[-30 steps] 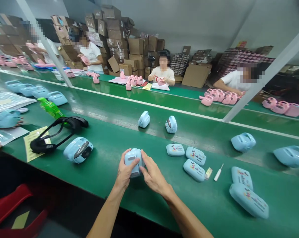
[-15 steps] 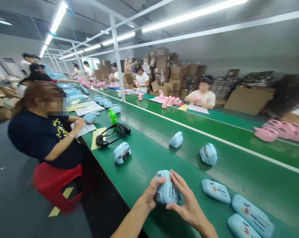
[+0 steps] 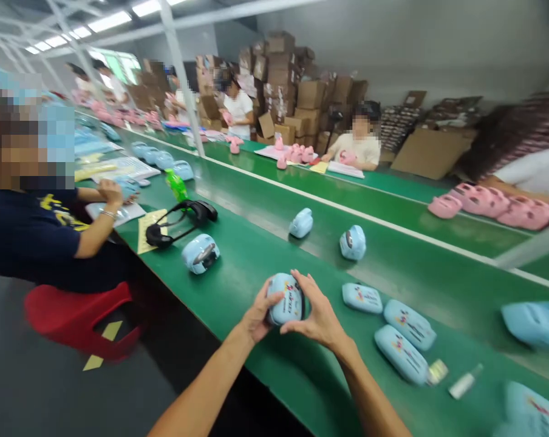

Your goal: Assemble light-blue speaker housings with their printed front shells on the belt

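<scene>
Between my two hands is a light blue plastic case (image 3: 284, 298) with a cartoon print and dark lettering, held above the green table (image 3: 238, 285). My left hand (image 3: 260, 311) grips its left side, the thumb across the front. On the right side my right hand (image 3: 314, 309) holds it between fingers and thumb. Just right of my hands lie several printed blue cases (image 3: 409, 323). Another blue case with a dark glossy part (image 3: 201, 253) stands to the left, and two more blue pieces (image 3: 353, 243) are farther back.
A black strapped headset (image 3: 181, 221) and a green packet (image 3: 177, 185) lie at left. A person in a dark shirt sits on a red stool (image 3: 81, 315) there. A small white bottle (image 3: 464, 382) is at lower right. Pink cases (image 3: 497, 203) line the far side.
The view has swung right and down, so the table and people appear farther left and higher. More blue cases and the bottle show at right. Both hands still hold the blue case.
</scene>
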{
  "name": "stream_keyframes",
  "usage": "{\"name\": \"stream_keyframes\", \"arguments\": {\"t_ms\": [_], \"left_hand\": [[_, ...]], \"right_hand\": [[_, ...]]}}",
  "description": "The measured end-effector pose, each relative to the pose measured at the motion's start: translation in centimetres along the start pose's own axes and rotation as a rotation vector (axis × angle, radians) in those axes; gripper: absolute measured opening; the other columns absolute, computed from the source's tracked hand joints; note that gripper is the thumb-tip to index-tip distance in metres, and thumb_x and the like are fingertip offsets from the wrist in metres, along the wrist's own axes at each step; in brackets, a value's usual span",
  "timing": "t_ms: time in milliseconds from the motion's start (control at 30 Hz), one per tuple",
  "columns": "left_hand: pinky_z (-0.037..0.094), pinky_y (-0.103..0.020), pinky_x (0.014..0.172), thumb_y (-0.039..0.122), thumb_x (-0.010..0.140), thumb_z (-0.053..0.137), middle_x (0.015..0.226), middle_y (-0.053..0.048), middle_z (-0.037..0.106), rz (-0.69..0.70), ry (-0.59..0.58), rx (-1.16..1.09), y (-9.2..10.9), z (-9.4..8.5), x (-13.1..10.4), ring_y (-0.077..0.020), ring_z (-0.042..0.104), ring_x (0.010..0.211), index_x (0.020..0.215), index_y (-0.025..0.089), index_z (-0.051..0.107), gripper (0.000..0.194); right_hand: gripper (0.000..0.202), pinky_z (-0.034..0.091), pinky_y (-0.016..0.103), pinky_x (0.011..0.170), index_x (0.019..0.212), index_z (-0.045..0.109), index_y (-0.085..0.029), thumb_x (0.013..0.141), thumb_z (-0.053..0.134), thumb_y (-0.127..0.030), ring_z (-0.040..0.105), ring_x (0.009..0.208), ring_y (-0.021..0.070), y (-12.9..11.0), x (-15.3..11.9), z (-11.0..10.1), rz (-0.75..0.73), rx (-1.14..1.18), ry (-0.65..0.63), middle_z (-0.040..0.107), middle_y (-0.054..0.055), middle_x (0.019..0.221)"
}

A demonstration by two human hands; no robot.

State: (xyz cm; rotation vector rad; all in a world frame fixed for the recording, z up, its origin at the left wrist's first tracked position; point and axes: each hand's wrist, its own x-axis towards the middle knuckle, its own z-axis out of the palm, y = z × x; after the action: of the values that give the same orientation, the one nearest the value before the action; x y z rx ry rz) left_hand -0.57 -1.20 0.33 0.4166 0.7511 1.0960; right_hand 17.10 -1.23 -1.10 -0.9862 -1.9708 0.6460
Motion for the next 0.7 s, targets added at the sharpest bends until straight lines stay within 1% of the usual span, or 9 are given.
{"name": "stream_keyframes", "arguments": {"t_ms": [33,133,200,267,367,433,500,600,700], "left_hand": [[0.058,-0.039,0.089,0.020,0.069,0.085,0.107,-0.008,0.076,-0.023,0.016,0.001,0.2,0.1,0.2,-0.0256,0.073,0.094,0.117,0.020,0.064,0.052],[0.059,-0.041,0.089,0.020,0.072,0.081,0.101,-0.009,0.077,-0.127,0.086,-0.033,0.5,0.3,0.9,-0.0251,0.074,0.090,0.114,0.017,0.064,0.046],[0.059,-0.042,0.090,0.020,0.073,0.078,0.099,-0.009,0.077,-0.168,0.118,-0.056,0.7,0.4,1.1,-0.0250,0.074,0.090,0.112,0.015,0.064,0.042],[0.060,-0.041,0.088,0.021,0.072,0.078,0.097,-0.009,0.077,-0.165,0.120,-0.055,0.8,0.4,1.1,-0.0242,0.073,0.087,0.110,0.014,0.064,0.041],[0.061,-0.038,0.082,0.022,0.069,0.080,0.099,-0.008,0.075,-0.107,0.086,0.008,0.8,0.4,1.0,-0.0227,0.072,0.085,0.111,0.016,0.063,0.046],[0.060,-0.036,0.080,0.024,0.066,0.083,0.102,-0.007,0.074,-0.063,0.067,0.085,0.7,0.3,0.9,-0.0229,0.071,0.088,0.115,0.019,0.061,0.054],[0.060,-0.035,0.081,0.026,0.062,0.087,0.107,-0.005,0.072,-0.015,0.057,0.164,0.7,0.3,0.6,-0.0234,0.070,0.093,0.122,0.023,0.058,0.066],[0.058,-0.034,0.083,0.028,0.059,0.091,0.114,-0.003,0.068,0.052,0.055,0.261,0.8,0.4,0.2,-0.0234,0.068,0.099,0.131,0.028,0.052,0.082],[0.057,-0.033,0.080,0.031,0.057,0.093,0.112,-0.004,0.066,0.070,0.058,0.333,1.1,0.5,-0.3,-0.0229,0.067,0.098,0.131,0.028,0.051,0.085]], "right_hand": [[0.116,0.026,0.060,0.125,0.161,0.030,-0.022,0.069,0.080,-0.070,0.040,0.149,0.0384,0.0,0.1,-0.6,0.025,0.047,-0.032,0.043,0.017,0.160],[0.099,0.028,0.053,0.126,0.162,0.027,-0.024,0.084,0.070,-0.065,0.035,0.152,0.0330,0.5,0.2,-2.5,0.051,0.243,-0.120,0.035,0.013,0.165],[0.089,0.027,0.051,0.127,0.162,0.029,-0.025,0.089,0.064,-0.063,0.034,0.153,0.0306,0.8,0.1,-3.6,0.045,0.323,-0.125,0.034,0.011,0.166],[0.085,0.025,0.052,0.127,0.160,0.032,-0.026,0.090,0.064,-0.061,0.032,0.154,0.0303,0.9,0.0,-4.1,0.041,0.314,-0.101,0.035,0.011,0.166],[0.091,0.026,0.055,0.126,0.159,0.035,-0.028,0.084,0.072,-0.061,0.031,0.154,0.0325,0.4,0.0,-3.6,0.023,0.197,-0.084,0.034,0.013,0.166],[0.101,0.030,0.056,0.124,0.160,0.033,-0.028,0.076,0.080,-0.062,0.030,0.154,0.0346,0.0,0.1,-2.6,-0.012,0.104,-0.101,0.031,0.015,0.167],[0.108,0.032,0.056,0.123,0.160,0.032,-0.028,0.072,0.083,-0.062,0.029,0.155,0.0356,-0.2,0.1,-1.5,-0.065,0.023,-0.118,0.030,0.017,0.167],[0.106,0.034,0.056,0.122,0.160,0.032,-0.028,0.073,0.084,-0.057,0.033,0.153,0.0351,0.0,0.1,-0.4,-0.137,-0.047,-0.093,0.035,0.018,0.164],[0.101,0.040,0.056,0.118,0.159,0.036,-0.030,0.074,0.084,-0.055,0.040,0.149,0.0345,0.2,0.0,-0.3,-0.170,-0.066,-0.066,0.040,0.018,0.160]]}}
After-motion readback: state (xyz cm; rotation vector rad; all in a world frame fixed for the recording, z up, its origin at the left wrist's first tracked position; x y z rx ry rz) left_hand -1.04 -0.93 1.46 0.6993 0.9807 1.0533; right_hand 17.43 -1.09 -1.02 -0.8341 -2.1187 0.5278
